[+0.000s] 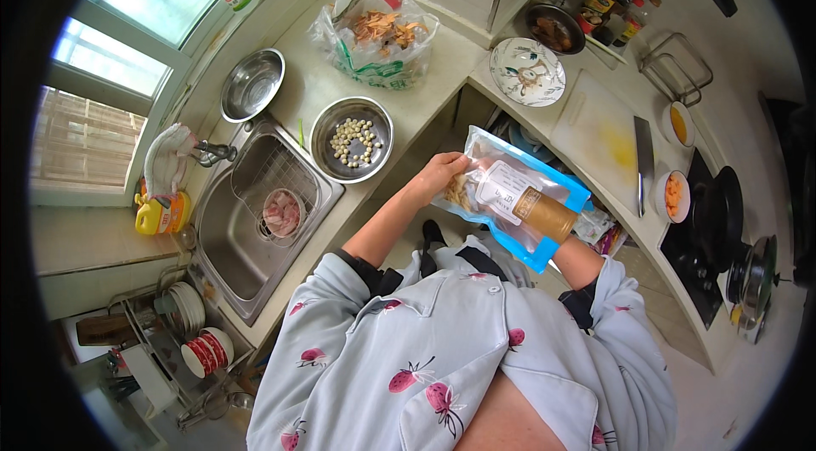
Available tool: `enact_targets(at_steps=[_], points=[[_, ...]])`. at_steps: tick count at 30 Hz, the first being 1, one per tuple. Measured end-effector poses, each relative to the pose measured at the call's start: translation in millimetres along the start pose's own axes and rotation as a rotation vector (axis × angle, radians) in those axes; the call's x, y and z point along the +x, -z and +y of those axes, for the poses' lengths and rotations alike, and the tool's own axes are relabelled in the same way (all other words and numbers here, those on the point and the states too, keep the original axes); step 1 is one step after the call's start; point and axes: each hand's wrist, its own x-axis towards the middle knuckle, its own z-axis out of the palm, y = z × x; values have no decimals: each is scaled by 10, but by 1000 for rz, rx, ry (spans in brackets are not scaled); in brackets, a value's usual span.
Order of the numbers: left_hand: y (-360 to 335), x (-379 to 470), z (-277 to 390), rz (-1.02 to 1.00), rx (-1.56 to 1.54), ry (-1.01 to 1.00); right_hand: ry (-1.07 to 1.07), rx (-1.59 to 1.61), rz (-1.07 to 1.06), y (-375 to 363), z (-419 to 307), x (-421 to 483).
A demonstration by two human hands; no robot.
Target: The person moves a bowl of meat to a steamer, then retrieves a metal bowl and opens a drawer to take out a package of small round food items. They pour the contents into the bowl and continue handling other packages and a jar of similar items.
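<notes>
My left hand [446,173] grips one edge of a clear plastic pouch [510,196] with blue borders, dried pieces inside at that end and a printed label. At its other end the pouch hides most of my right hand [564,253]; only the wrist and part of the hand show, so its hold cannot be made out. To the left, a steel bowl [322,164] on the counter holds several pale round seeds or nuts. Raw meat pieces [282,213] lie in a small bowl in the sink.
A sink [223,266], an empty steel bowl [253,85] and a plastic bag of peelings [376,68] are on the left. Along the right counter are a patterned plate [528,71], a cutting board [590,132], a knife [644,145], a bowl of orange pieces [673,196] and a black stove [685,260].
</notes>
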Motion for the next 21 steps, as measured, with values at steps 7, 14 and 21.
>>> enact_targets(at_steps=[7, 14, 21], points=[[128, -117, -124, 64, -31, 4, -225, 303, -253, -134, -128, 5], [271, -246, -311, 103, -120, 49, -350, 306, -428, -293, -196, 9], [559, -548, -526, 188, -272, -33, -457, 309, -544, -413, -224, -71]])
